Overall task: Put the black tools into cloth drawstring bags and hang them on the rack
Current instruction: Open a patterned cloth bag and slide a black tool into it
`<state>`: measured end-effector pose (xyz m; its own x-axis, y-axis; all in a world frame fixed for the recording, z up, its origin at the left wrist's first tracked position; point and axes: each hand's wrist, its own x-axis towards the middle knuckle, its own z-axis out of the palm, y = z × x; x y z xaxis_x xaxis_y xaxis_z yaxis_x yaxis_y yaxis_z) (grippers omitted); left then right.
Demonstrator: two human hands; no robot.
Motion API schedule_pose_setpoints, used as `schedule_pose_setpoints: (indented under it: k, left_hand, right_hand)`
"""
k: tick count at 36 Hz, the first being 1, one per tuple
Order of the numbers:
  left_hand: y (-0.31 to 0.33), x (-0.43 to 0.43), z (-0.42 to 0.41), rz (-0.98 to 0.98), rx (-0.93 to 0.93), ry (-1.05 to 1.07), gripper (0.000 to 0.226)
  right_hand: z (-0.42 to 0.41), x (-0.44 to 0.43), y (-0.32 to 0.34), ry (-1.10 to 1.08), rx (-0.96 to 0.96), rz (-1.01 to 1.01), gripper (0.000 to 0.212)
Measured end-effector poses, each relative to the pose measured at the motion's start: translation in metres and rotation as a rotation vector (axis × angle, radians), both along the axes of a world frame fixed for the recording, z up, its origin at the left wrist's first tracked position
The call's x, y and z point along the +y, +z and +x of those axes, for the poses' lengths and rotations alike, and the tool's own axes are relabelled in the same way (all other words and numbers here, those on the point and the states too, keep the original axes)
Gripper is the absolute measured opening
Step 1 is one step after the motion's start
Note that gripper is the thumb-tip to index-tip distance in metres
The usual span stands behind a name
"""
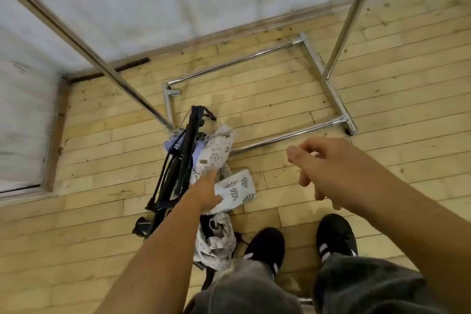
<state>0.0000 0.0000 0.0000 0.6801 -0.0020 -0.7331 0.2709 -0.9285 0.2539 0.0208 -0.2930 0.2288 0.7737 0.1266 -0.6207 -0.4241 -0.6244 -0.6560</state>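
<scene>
— Reaching down, your left hand [204,196] pinches what?
— The leaf-print bag [235,190], at its left edge, beside the black tools [175,160].
— Your right hand [328,171]?
— Raised, fingers loosely spread, empty.

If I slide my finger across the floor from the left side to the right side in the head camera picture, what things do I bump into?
Black folded tools → leaf-print cloth bag under the left hand → right hand, open in the air → rack's right base bar.
</scene>
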Motion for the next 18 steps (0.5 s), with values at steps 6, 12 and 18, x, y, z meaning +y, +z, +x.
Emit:
schedule_pose_setpoints:
  k: [6,12,18]
  left_hand:
    - [0.010,0.008,-0.011,0.101,-0.137,-0.102,0.018]
    - [0.074,0.013,-0.006,-0.002,-0.500,0.302,0.017]
    - [0.181,-0.002,0.011,-0.194,-0.736,0.466,0.026]
  right_hand:
    - [0.004,-0.012,-0.004,0.007,0.017,-0.014,0.024]
    - [0.003,-0.011,0.004,0.079,0.009,-0.049,0.023]
    - [0.003,-0.005,0.022,0.101,-0.024,-0.047,0.028]
